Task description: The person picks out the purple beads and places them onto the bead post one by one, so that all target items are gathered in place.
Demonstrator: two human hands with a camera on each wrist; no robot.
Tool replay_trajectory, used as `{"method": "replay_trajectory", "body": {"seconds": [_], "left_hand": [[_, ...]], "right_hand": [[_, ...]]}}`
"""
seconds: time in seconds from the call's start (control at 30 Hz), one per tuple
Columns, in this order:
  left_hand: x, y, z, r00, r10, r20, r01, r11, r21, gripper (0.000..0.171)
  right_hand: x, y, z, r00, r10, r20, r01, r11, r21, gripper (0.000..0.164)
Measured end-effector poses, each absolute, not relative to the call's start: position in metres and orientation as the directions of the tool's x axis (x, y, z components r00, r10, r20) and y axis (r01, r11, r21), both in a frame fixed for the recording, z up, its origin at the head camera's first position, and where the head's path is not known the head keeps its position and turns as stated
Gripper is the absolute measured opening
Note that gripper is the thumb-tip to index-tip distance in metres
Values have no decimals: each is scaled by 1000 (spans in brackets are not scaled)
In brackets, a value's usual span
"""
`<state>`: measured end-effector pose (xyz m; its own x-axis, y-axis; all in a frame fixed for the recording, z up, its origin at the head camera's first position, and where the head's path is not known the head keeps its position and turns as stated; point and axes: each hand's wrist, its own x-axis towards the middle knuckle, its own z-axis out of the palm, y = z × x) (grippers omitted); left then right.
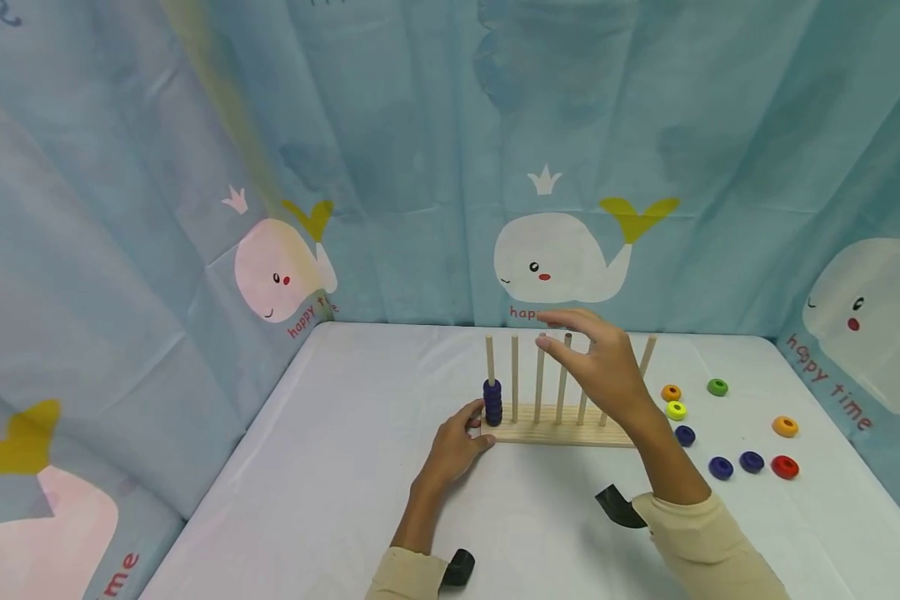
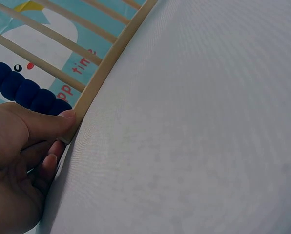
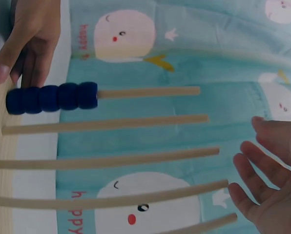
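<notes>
A wooden peg rack [image 1: 562, 433] stands on the white table, with several upright pegs along its base. Dark blue beads [image 1: 492, 403] are stacked on its leftmost peg. My left hand [image 1: 450, 450] grips the left end of the base. In the left wrist view, its thumb [image 2: 62, 124] presses on the base's edge and its other fingers are tucked behind. My right hand [image 1: 603, 371] is raised near the peg tops, thumb and fingers spread apart with nothing between them. The right wrist view has this hand [image 3: 277, 180] beyond the peg ends; the bead stack [image 3: 52, 97] sits against the base.
Loose beads lie on the table right of the rack: orange [image 1: 671, 392], yellow [image 1: 676, 410], green [image 1: 717, 387], another orange [image 1: 785, 427], red [image 1: 785, 467] and blue ones [image 1: 721, 468]. A light blue curtain [image 1: 412, 167] with printed whales hangs around the table [image 1: 345, 467].
</notes>
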<state>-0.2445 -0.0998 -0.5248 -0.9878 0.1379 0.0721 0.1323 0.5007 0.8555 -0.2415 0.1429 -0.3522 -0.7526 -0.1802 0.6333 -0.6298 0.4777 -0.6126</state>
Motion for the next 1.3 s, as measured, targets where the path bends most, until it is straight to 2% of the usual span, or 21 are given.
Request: {"method": "replay_trajectory", "body": {"seconds": [0.63,1.3], "left_hand": [[-247,-100,-526,-987,136,80,139,512,848,65],[-248,-100,-529,-988,136,71,131,510,850,65]], "right_hand": [[-221,205,-355,-716,-54,696,-637,460,-619,37],[-198,272,-386,-785,82,614,-462,582,-669,33]]}}
